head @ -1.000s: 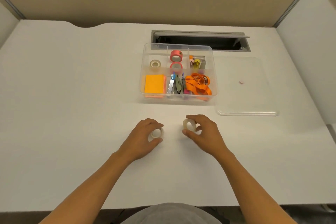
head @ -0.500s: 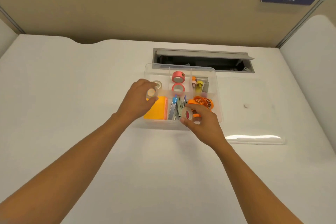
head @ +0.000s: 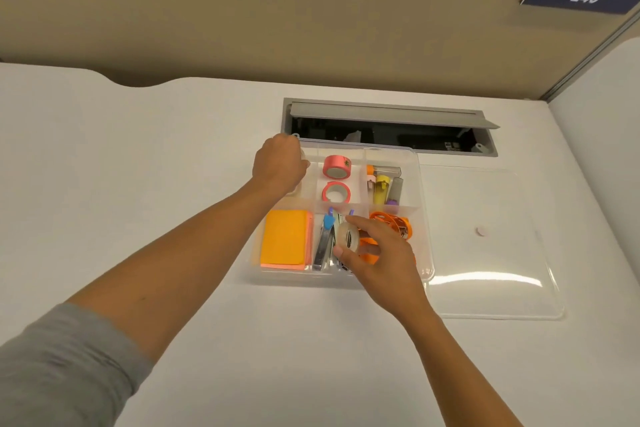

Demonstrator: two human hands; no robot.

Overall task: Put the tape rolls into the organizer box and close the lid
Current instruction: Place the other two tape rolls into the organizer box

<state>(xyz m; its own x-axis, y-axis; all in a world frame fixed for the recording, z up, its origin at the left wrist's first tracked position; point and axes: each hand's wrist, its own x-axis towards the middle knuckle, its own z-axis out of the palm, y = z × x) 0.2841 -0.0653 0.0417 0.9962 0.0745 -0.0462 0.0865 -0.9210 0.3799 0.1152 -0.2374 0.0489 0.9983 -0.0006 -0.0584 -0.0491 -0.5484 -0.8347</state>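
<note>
The right hand (head: 377, 253) pinches a clear tape roll (head: 348, 236) over the organizer box's (head: 424, 218) front compartments — the back-left compartment lies beyond, under the closed left hand (head: 278, 165), its contents hidden.

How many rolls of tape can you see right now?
3 for sure: two pink rolls in the box's back middle compartment, one clear roll in the right hand. The left hand may hide more.

Clear tape roll (head: 348, 237) above open organizer box (head: 425, 218), lid (head: 491, 243) alongside
</note>
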